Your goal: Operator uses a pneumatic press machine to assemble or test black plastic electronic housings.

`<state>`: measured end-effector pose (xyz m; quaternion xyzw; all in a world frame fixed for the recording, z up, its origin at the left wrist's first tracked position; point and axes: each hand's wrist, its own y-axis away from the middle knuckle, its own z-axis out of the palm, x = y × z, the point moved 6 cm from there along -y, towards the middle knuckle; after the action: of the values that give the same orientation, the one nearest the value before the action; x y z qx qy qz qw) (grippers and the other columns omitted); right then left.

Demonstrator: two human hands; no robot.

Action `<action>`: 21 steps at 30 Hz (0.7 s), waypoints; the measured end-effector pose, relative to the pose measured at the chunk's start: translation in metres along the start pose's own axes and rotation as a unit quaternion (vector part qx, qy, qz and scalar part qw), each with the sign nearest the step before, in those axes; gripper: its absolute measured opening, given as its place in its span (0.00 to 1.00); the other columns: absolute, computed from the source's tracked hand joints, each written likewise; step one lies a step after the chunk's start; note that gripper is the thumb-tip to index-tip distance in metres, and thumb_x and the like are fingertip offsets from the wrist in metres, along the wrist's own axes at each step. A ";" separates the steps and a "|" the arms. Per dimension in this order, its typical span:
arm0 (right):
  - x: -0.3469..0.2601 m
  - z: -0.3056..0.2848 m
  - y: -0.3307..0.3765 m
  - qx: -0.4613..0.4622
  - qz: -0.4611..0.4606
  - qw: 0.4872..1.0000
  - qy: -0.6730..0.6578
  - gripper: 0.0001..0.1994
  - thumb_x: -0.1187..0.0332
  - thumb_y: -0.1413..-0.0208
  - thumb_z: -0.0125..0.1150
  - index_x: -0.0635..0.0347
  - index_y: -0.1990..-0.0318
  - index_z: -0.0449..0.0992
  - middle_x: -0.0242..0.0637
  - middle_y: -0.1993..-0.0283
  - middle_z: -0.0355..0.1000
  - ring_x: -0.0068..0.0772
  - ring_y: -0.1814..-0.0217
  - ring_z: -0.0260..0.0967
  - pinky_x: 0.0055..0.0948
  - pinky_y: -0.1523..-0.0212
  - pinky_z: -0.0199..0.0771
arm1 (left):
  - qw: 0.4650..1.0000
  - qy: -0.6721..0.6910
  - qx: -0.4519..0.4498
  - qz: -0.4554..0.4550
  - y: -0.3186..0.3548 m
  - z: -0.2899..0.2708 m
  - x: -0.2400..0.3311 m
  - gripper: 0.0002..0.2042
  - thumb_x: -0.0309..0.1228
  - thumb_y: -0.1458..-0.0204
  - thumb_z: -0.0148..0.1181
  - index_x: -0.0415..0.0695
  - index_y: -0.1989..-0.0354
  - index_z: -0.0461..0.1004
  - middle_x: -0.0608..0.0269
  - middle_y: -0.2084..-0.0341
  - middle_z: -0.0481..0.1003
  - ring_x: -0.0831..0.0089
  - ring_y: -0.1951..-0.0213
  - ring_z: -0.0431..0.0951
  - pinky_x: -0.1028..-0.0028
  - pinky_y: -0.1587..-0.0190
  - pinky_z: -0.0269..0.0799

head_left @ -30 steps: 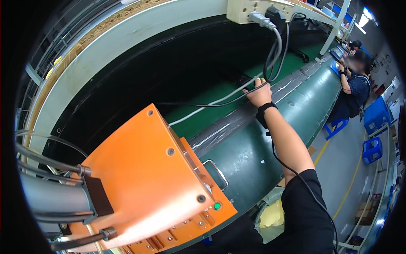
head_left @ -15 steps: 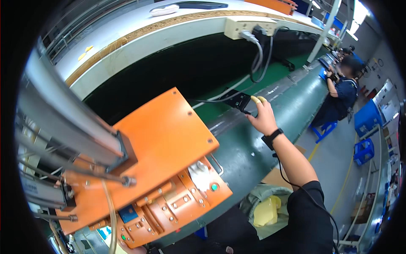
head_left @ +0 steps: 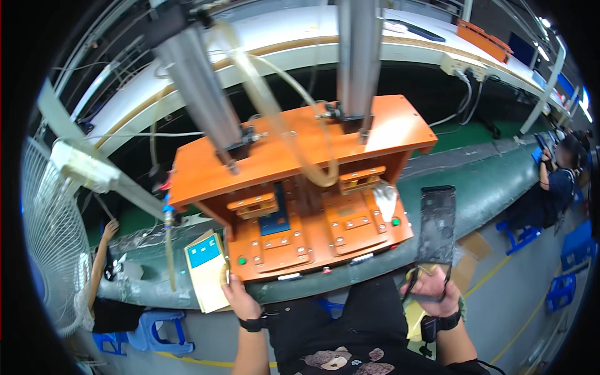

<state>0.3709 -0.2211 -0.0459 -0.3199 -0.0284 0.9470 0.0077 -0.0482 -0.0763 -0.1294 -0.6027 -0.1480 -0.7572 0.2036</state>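
Observation:
My right hand [head_left: 437, 292] is closed on the lower end of a black phone frame [head_left: 437, 225], a flat rectangular part held upright right of an orange press [head_left: 300, 140]. Fingers show through an opening at its lower end. My left hand [head_left: 242, 301] is at the press's front left corner, its yellow-covered fingers stretched up beside a green button [head_left: 242, 260]. Close to it, cream sheets [head_left: 209, 284] carry a blue card. In the press, a dark blue piece [head_left: 275, 215] lies on the left fixture and a crumpled white cloth [head_left: 385, 201] on the right.
Two metal cylinders and loose hoses rise above the press. A white fan [head_left: 53, 237] stands at left. Behind runs a white shelf with a power strip [head_left: 463, 65]. Another person sits at far right by the green bench; another's arm [head_left: 100, 269] shows at left.
The view has swung left. My right hand has picked up the black frame from the green bench and brought it in front of me. My left hand has come into fuller view.

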 end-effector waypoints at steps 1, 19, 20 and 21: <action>0.023 0.001 0.004 -0.030 0.006 0.998 -0.048 0.39 0.54 0.54 0.70 0.60 0.36 0.61 0.52 0.36 0.61 0.59 0.34 0.60 0.56 0.33 0.56 | 0.999 -0.027 -0.008 0.038 0.008 -0.004 0.007 0.21 0.27 0.36 0.46 0.35 0.35 0.57 0.52 0.37 0.61 0.64 0.35 0.61 0.66 0.34 0.54; 0.184 0.080 -0.084 -0.235 0.308 0.907 -0.166 0.36 0.60 0.42 0.63 0.57 0.30 0.51 0.50 0.32 0.59 0.47 0.31 0.59 0.51 0.29 0.51 | 0.721 -0.297 -0.498 0.380 0.070 0.093 0.133 0.38 0.33 0.66 0.77 0.40 0.42 0.68 0.50 0.48 0.72 0.53 0.48 0.74 0.63 0.47 0.68; 0.177 0.086 -0.085 -0.230 0.297 0.915 -0.147 0.37 0.59 0.41 0.62 0.56 0.30 0.50 0.50 0.32 0.59 0.47 0.31 0.59 0.51 0.30 0.52 | 0.725 -0.287 -0.502 0.374 0.063 0.094 0.129 0.37 0.33 0.65 0.76 0.40 0.42 0.68 0.50 0.48 0.72 0.53 0.47 0.74 0.63 0.46 0.69; 0.173 0.092 -0.087 -0.226 0.289 0.921 -0.127 0.37 0.58 0.40 0.62 0.55 0.29 0.49 0.50 0.32 0.59 0.47 0.31 0.59 0.52 0.30 0.53 | 0.731 -0.278 -0.503 0.368 0.054 0.094 0.126 0.36 0.33 0.64 0.76 0.41 0.43 0.68 0.50 0.48 0.72 0.52 0.47 0.74 0.62 0.45 0.70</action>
<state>0.1776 -0.1327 -0.0722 -0.1840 -0.1492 0.9092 -0.3425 0.0345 -0.0951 0.0136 -0.8081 0.4381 -0.3850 0.0826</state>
